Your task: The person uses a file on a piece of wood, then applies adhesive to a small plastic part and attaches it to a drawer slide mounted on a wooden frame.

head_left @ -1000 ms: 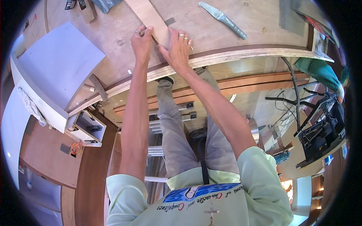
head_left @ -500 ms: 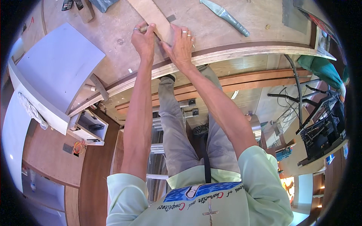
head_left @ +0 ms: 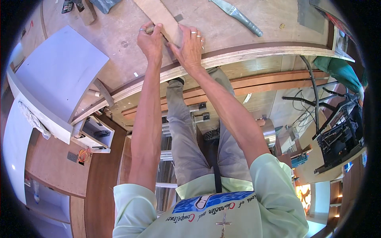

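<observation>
A flat, light tan strip (head_left: 162,16) lies slanting across the wooden worktop, its near end between my hands. My left hand (head_left: 151,45) is closed beside the strip's left edge, thumb and fingers pinching a small brown roundish piece (head_left: 150,29), mostly hidden by the fingers. A thin dark line runs along that edge; I cannot tell whether it is a tool or a shadow. My right hand (head_left: 189,47) grips the near end of the strip, fingers along its right side and thumb on its left. Both hands rest close to the worktop's front edge.
A grey tapered tool (head_left: 238,18) lies to the right on the worktop (head_left: 222,33). On the left stands a curved white panel (head_left: 63,65). Below are a ladder (head_left: 166,154), an open drawer box (head_left: 95,133) and, at right, a black metal frame (head_left: 339,131) with cables.
The view has shifted very slightly. Both hands keep nearly the same hold and place at the strip.
</observation>
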A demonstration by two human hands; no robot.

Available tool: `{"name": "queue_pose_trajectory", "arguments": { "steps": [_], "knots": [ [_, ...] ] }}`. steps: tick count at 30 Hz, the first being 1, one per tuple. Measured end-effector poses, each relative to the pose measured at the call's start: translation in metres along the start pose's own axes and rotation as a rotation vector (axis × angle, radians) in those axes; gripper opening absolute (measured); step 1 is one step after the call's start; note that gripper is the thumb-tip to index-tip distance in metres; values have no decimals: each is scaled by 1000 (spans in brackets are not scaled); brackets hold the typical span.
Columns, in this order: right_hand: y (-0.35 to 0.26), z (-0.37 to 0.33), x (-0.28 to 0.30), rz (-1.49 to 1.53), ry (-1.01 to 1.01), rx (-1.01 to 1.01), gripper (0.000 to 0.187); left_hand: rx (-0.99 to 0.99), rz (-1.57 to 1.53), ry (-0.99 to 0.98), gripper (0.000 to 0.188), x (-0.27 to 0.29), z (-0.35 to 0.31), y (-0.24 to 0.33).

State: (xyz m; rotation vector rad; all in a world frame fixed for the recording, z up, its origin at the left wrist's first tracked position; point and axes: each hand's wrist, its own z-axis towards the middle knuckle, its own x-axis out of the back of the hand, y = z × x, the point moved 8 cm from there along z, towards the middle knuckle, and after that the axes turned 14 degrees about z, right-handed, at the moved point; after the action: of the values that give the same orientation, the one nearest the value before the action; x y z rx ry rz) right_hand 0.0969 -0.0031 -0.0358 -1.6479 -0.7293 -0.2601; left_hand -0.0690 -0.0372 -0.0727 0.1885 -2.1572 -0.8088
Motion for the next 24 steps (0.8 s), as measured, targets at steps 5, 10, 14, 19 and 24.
{"name": "queue_pose_trajectory", "arguments": {
  "steps": [5,10,14,19,24],
  "knots": [
    [0,1,2,10,9,29,74,24,-16,-47,39,-1,-4,3],
    [0,1,2,20,0,8,73,16,-31,-37,37,-1,-5,4],
    [1,1,3,22,-7,6,72,23,-46,-12,37,0,-7,7],
    [3,2,3,28,-11,-1,72,25,-59,-33,37,-2,-8,7],
    [3,2,3,30,-10,9,73,25,-65,-31,38,-2,-9,8]
  ]
}}
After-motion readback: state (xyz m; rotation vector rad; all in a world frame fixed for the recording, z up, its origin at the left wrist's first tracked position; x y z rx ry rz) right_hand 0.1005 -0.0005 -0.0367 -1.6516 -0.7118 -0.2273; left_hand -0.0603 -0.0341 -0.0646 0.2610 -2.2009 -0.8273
